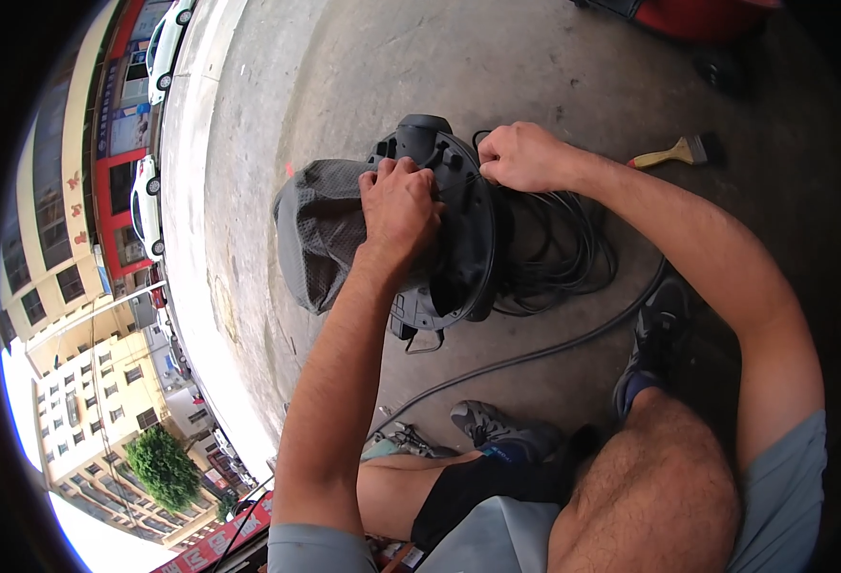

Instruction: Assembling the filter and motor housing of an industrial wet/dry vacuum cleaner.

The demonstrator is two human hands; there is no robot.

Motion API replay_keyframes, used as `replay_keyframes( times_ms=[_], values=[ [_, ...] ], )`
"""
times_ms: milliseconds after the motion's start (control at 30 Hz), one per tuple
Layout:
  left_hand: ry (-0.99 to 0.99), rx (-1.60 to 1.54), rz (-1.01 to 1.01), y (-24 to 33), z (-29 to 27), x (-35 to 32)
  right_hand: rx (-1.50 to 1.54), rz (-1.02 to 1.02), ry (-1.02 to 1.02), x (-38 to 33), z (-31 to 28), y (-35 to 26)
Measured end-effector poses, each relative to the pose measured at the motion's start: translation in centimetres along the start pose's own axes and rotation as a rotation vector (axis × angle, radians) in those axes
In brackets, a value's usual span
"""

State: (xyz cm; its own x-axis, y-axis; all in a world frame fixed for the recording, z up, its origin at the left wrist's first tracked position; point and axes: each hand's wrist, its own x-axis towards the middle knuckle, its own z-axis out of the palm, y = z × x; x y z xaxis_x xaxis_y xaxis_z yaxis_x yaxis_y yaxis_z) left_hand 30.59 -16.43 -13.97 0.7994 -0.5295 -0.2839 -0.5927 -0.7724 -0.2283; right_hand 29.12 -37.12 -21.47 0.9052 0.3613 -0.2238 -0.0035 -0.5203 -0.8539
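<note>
A black round vacuum cleaner head (473, 215) lies tilted on the concrete floor ahead of me. A grey mesh cloth filter bag (317, 229) hangs off its left side. My left hand (401, 205) is closed over the bag where it meets the head, its fingers curled at the rim. My right hand (525, 158) is closed beside the head's far right edge, thumb and fingers pinched together. A thin black loop shows by those fingertips, but I cannot make out what they hold. Coiled black cable (573, 253) rests just right of the head.
A paintbrush (673, 153) lies on the floor at right. A red and black object (697, 19) stands at the far right. A long black cable (525, 355) curves between the head and my shoes (501, 430). Parked white cars (146, 205) and buildings are off to the left.
</note>
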Motion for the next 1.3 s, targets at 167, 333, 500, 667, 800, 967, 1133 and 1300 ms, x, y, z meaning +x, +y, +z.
replay_keyframes(
  times_ms=[167,333,500,667,800,967,1133,1300],
  values=[
    [-0.011,0.001,-0.003,0.5,-0.1,0.1,0.049,-0.056,0.053,-0.6,-0.3,1.1],
    [0.024,-0.006,0.027,0.3,0.2,0.0,0.008,-0.017,0.024,-0.6,0.2,0.3],
    [-0.013,0.019,0.108,0.3,-0.4,-1.0,0.006,0.002,0.018,0.1,0.2,0.4],
    [0.059,0.052,0.185,-0.5,0.0,-2.1,-0.002,0.003,0.031,0.5,0.5,0.1],
    [-0.087,0.057,0.118,-0.2,-0.6,-1.4,0.008,-0.004,0.038,0.4,0.1,0.2],
    [-0.099,0.056,0.118,-0.6,-0.2,-0.8,0.013,0.001,0.041,0.0,-0.4,0.5],
    [-0.045,0.042,0.121,-0.4,-0.1,-0.9,0.007,-0.011,0.050,-0.3,-0.4,0.7],
    [0.042,0.016,0.122,-0.3,0.2,-1.2,0.003,0.019,0.022,-0.6,-0.2,0.7]
  ],
)
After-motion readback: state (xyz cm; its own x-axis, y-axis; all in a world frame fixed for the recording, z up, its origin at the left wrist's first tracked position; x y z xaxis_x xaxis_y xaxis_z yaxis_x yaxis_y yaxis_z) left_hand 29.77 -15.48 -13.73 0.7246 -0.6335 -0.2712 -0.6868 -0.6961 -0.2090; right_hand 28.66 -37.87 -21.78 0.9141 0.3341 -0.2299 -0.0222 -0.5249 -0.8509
